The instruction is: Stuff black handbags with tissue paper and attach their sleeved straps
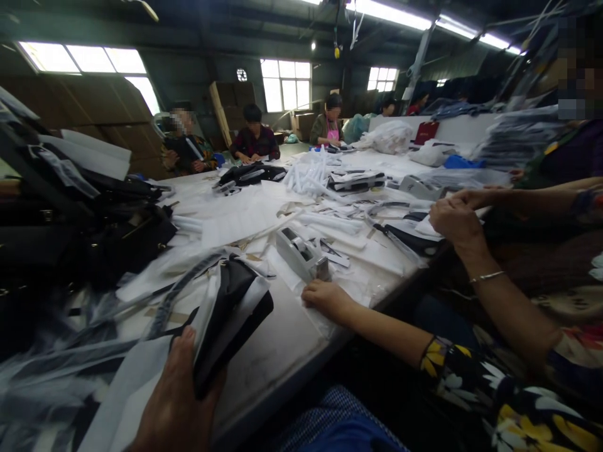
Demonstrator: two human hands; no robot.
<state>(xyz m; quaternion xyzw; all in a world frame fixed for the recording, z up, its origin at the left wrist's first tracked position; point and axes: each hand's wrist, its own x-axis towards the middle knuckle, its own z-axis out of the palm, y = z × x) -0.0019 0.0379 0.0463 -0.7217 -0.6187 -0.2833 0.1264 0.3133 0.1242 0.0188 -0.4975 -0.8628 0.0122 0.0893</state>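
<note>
My left hand (174,402) is at the bottom of the view, closed round the near end of a black wallet-like pouch (235,304) that is partly wrapped in white tissue. The pouch is tilted up just above the white table top (277,351). A blurred strap or strip of plastic (174,295) trails from it to the left. My right hand is out of view.
A person in a floral sleeve sits at my right, with one hand (325,298) resting beside a white tape dispenser (301,251) and the other (456,220) raised. Black bags (108,238) are piled at left. White sheets (245,216) and packets litter the table. Several workers sit at the far end.
</note>
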